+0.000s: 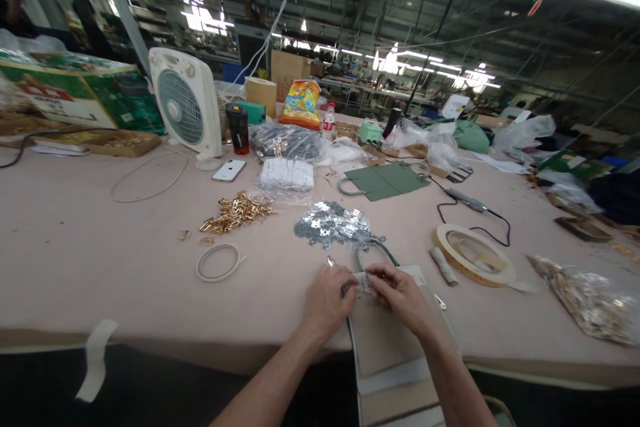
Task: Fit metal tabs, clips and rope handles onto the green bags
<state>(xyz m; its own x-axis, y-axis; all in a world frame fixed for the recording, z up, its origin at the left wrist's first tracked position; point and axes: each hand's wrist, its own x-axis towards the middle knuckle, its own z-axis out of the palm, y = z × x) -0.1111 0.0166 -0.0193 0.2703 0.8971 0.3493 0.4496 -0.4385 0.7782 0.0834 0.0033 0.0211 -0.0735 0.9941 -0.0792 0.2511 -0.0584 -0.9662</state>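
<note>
A beige bag panel (385,337) with a green-grey handle (384,248) lies over the table's front edge, its lower part hanging down. My left hand (327,300) is closed at the panel's upper left edge, fingers curled; whatever is in them is too small to name. From the other side my right hand (397,293) reaches the same upper edge, thumb and fingers pinched together, their contents hidden. Just beyond the hands is a pile of flat silver metal plates (333,223). A gold clasp piece (440,302) shows beside the panel's right edge.
Gold hardware (235,213) is heaped left of the plates, with a tape roll (219,263) in front. On the right are a wide tape roll (473,257), a corded tool (465,199) and a bag of parts (585,300). Farther back stand a fan (185,103) and a green panel (387,180).
</note>
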